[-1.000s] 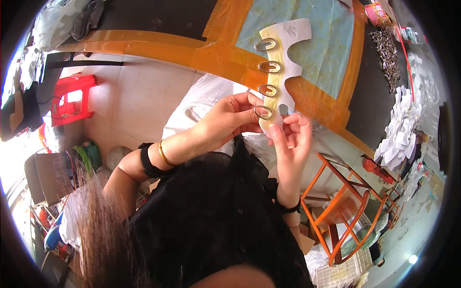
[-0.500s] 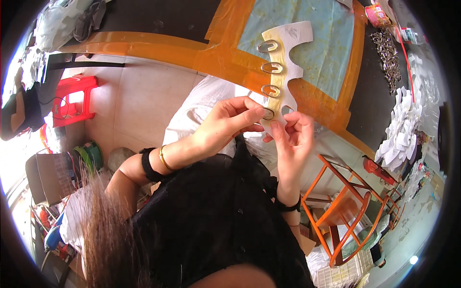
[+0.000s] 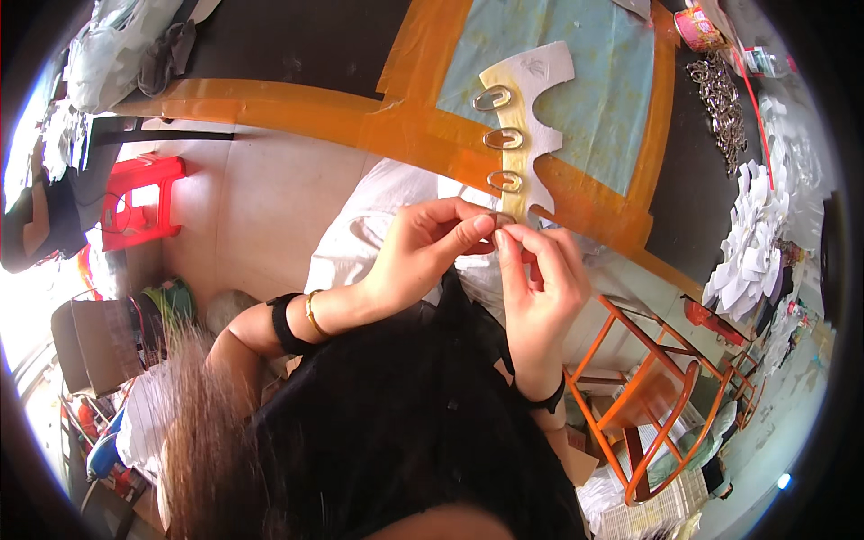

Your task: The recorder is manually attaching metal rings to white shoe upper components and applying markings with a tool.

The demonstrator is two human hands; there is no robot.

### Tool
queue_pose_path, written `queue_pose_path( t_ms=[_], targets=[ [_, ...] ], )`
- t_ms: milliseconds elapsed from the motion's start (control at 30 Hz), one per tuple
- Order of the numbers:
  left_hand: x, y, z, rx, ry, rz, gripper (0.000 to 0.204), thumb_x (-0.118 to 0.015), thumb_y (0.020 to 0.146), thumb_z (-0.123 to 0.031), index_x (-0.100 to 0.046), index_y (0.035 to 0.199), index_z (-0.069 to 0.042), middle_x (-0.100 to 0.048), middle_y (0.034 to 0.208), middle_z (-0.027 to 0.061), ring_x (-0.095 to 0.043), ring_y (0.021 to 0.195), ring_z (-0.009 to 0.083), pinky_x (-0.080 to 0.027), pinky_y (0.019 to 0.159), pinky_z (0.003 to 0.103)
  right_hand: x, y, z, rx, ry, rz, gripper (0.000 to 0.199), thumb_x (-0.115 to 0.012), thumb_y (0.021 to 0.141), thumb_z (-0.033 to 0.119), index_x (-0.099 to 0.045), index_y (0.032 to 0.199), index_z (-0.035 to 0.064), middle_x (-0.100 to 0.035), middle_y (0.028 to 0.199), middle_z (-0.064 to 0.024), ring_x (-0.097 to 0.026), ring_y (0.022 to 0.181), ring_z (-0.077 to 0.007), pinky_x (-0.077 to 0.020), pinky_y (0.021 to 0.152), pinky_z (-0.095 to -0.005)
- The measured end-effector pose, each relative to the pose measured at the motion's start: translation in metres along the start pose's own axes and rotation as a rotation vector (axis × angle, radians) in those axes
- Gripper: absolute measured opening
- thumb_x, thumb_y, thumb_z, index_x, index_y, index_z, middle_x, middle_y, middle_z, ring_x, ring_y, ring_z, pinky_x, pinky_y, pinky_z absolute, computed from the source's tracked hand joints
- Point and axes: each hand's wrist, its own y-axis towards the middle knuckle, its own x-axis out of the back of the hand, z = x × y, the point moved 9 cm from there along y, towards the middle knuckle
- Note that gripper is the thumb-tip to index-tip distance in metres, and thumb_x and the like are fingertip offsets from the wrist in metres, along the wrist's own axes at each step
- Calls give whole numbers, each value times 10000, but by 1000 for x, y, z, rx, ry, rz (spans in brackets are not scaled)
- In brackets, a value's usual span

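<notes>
A white scalloped strip [image 3: 545,72] with a yellowish left edge lies over the table's front edge, its near end at my fingers. Three oval metal rings [image 3: 503,138] sit in a row along that yellowish edge. Another metal ring [image 3: 506,218] shows at the near end, partly covered by my fingertips. Thumb and forefinger of my left hand [image 3: 416,245] are pinched on this ring. My right hand [image 3: 545,281] is closed too, its thumb and forefinger pinching the strip's near end right beside the ring. Fingers hide most of that end.
The dark table [image 3: 297,45] has orange tape [image 3: 270,99] along its edge and a taped blue sheet [image 3: 594,99]. At right lie a heap of metal rings [image 3: 717,108] and a pile of white cut pieces [image 3: 745,252]. A red stool [image 3: 148,202] and an orange-framed chair [image 3: 643,396] stand on the floor.
My right hand has shifted its fingers up and left, so the thumb and forefinger now meet at the ring. The strip has slid slightly left and tilted.
</notes>
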Motion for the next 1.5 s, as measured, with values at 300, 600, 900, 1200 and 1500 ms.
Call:
queue_pose_path(
  t_ms=[300,600,900,1200,1500],
  targets=[
    [0,-1,-30,-241,615,-53,156,-616,864,-118,-649,936,16,-645,891,106,-607,773,117,-494,614,228,-7,4,-14,-140,-33,37,159,-691,689,-17,-571,777,40,-489,674,-49,-476,535,-160,-393,472,-286],
    [17,2,-7,109,156,-43,232,-506,938,-174,-588,985,38,-613,968,74,-583,906,120,-487,843,283,-13,7,-22,-202,204,83,178,-655,681,-32,-523,780,35,-447,678,4,-416,570,-88,-356,513,-215],
    [8,-3,-12,146,130,21,234,-575,900,-178,-596,1021,21,-620,932,51,-590,863,106,-488,806,261,-20,6,-18,-183,279,166,140,-649,707,-12,-527,756,37,-434,672,20,-376,565,-55,-324,494,-205],
    [8,-1,-5,185,-73,-23,215,-581,896,-159,-608,994,30,-631,946,75,-606,856,122,-496,816,263,-20,9,-32,-232,427,112,125,-626,720,-8,-514,747,41,-422,676,39,-341,561,-16,-275,481,-165],
    [14,5,-18,127,96,-61,152,-638,848,-101,-615,925,28,-654,913,85,-618,838,114,-503,787,245,-19,7,-34,-245,425,143,97,-652,745,-13,-574,785,26,-460,680,28,-370,541,-23,-299,480,-167]
  ],
)
